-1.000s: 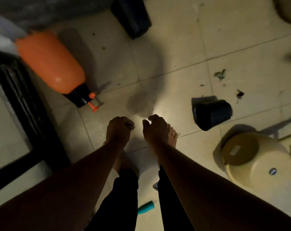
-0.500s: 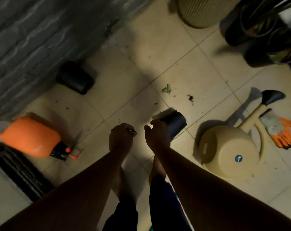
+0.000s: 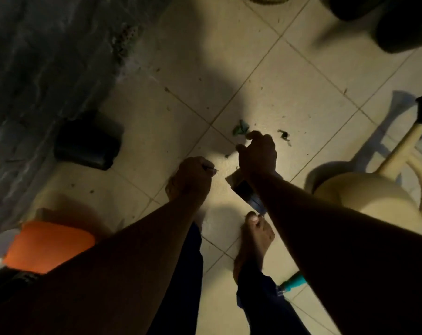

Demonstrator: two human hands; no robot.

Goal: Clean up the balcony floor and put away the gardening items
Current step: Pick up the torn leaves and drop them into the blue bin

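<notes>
My left hand is a closed fist over the tiled floor, with a small thin dark thing sticking out between its fingers. Further forward, my right hand hovers with thumb and fingers curled apart and nothing in it. Just beyond its fingertips lie green leaf scraps, and a dark bit of debris lies to their right. A small black pot lies on its side, mostly hidden under my right forearm. A beige watering can lies tipped over at the right.
A second black pot lies by the grey wall at the left. An orange sprayer bottle is at the lower left. A teal-handled tool lies by my right foot. Dark plant pots stand at the top right.
My right hand has moved forward past the small black pot towards the leaf scraps, and its fingers have spread. My left fist keeps its hold. I have stepped closer.
</notes>
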